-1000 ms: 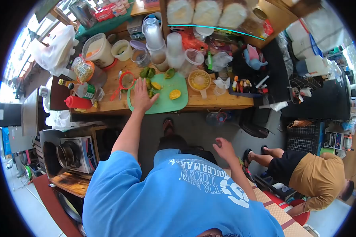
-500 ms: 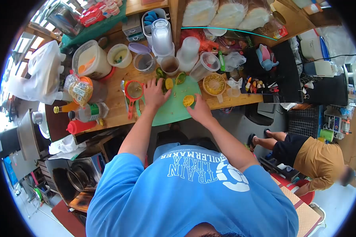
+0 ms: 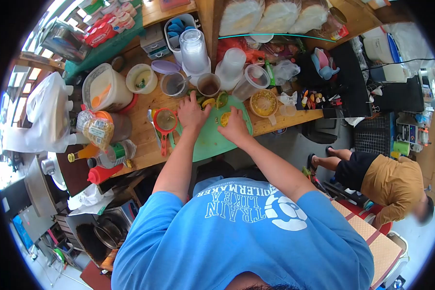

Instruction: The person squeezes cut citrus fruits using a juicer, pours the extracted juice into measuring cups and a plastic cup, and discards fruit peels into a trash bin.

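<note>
A green cutting board (image 3: 209,144) lies on the wooden table. At its back left, my left hand (image 3: 192,114) rests with fingers apart, next to green-skinned fruit pieces (image 3: 208,102); its fingertips are partly hidden among them. On the board's right side my right hand (image 3: 235,128) has its fingers round a yellow cut fruit piece (image 3: 224,119). An opened green peel (image 3: 222,99) lies between the hands, towards the back. Left of my left hand sits a red strainer (image 3: 166,120).
A cup of brown liquid (image 3: 209,85) stands behind the board. To the right is a strainer with yellow pulp (image 3: 263,103). Bottles (image 3: 117,152) and tubs (image 3: 107,90) crowd the left. Another person (image 3: 391,186) is at the far right.
My right hand came up from beside the body to the board and took hold of the yellow piece. It has since moved slightly back with it. My left hand shifted among the green pieces.
</note>
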A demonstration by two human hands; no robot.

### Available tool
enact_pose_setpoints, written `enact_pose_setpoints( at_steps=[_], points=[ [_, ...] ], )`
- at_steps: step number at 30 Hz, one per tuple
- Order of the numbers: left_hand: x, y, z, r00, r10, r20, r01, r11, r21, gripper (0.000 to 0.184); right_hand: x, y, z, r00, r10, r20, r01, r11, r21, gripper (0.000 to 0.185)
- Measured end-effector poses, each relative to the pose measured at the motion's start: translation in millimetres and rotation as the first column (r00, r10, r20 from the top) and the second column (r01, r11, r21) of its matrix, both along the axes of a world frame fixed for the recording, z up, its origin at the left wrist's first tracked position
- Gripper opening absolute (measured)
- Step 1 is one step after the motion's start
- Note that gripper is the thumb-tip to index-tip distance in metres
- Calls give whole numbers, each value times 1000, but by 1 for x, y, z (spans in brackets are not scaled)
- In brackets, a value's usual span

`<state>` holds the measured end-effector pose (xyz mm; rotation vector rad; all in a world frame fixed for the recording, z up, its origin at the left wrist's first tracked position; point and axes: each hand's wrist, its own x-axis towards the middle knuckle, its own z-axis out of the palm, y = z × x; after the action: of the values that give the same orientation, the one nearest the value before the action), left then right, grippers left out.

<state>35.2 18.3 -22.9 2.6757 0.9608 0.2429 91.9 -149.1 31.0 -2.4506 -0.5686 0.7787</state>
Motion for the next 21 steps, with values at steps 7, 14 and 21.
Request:
enact_pose_setpoints(
  at_steps=[7, 14, 21],
  points=[
    [3, -4, 0, 998, 51, 38, -50, 999, -19, 70, 6, 28, -11, 994, -112, -19, 113, 992, 60, 76],
    [-6, -12, -7, 999, 40, 27, -38, 996, -77, 57, 20, 51, -30, 971, -240, -15, 240, 971, 15, 62],
    [-9, -24, 7, 987, 129, 96, -119, 988, -100, 62, 25, 65, -42, 947, -320, 17, 321, 947, 1, 59]
  ],
)
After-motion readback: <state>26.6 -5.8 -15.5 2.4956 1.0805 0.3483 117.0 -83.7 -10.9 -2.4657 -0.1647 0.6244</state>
